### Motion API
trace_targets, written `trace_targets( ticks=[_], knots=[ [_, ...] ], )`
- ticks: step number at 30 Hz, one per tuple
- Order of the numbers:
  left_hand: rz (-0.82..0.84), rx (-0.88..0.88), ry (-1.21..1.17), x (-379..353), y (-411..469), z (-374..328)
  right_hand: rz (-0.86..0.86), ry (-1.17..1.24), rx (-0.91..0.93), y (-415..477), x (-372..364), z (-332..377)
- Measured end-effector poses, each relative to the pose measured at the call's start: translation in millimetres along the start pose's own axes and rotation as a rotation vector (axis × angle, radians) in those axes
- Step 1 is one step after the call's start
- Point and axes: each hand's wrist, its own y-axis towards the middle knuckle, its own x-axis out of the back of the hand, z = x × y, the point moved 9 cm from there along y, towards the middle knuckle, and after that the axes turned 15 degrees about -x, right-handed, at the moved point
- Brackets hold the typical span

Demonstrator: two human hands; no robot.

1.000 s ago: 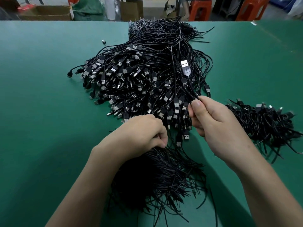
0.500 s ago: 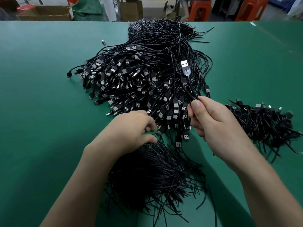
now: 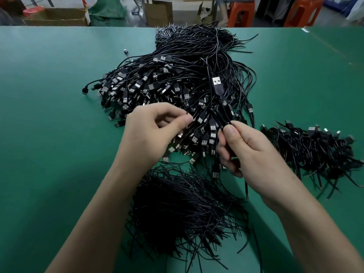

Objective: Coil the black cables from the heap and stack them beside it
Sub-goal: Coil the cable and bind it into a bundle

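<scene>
Head: right hand point(image 3: 254, 152) pinches upright cable point(image 3: 218, 88); left hand point(image 3: 151, 133) pinches tie point(image 3: 186, 114).

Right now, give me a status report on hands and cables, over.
Right hand pinches a cable, plug up. Left hand pinches a cable end. Coiled stack right of heap. Path to stack open.

Matt green table point(image 3: 49, 134), black plastic-sheathed cables point(image 3: 177, 91), shiny metal plugs point(image 3: 216, 81)

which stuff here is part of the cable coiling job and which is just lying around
Job: cable heap, held cable, right hand, left hand pinching a tie, coiled stack, likely the tie bundle.
Lying about: cardboard box, orange stools, lone plug.
</scene>
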Motion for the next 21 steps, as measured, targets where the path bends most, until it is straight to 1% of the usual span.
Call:
trace_targets(
  ticks=[2,3,7,10,14,17,19,21],
  knots=[
    [-0.088,0.032,-0.156,-0.6,-0.2,-1.4,0.029,-0.005,0.009,-1.4,-8.3,1.1],
    [-0.104,0.044,-0.209,-3.2,-0.2,-1.8,0.054,-0.003,0.011,-2.1,-13.0,1.3],
    [-0.077,0.096,-0.343,-19.1,-3.4,-2.6,0.183,0.118,0.026,-6.2,-28.8,4.8],
    [-0.059,0.140,-0.467,-29.2,-6.4,-5.7,0.152,0.104,0.080,-8.4,-29.3,11.5],
    [0.118,0.068,-0.474,-43.7,-4.7,-18.5,0.092,0.255,0.091,-7.0,-20.3,12.8],
    [0.188,0.041,-0.429,-46.4,-5.1,-21.2,0.056,0.275,0.081,-5.4,-17.2,10.5],
    [0.170,0.062,-0.410,-44.7,-5.8,-16.2,0.053,0.263,0.075,-5.1,-17.8,8.9],
    [0.071,0.107,-0.365,-35.0,-6.1,-6.3,0.028,0.224,0.072,-4.8,-15.1,8.3]
  ],
)
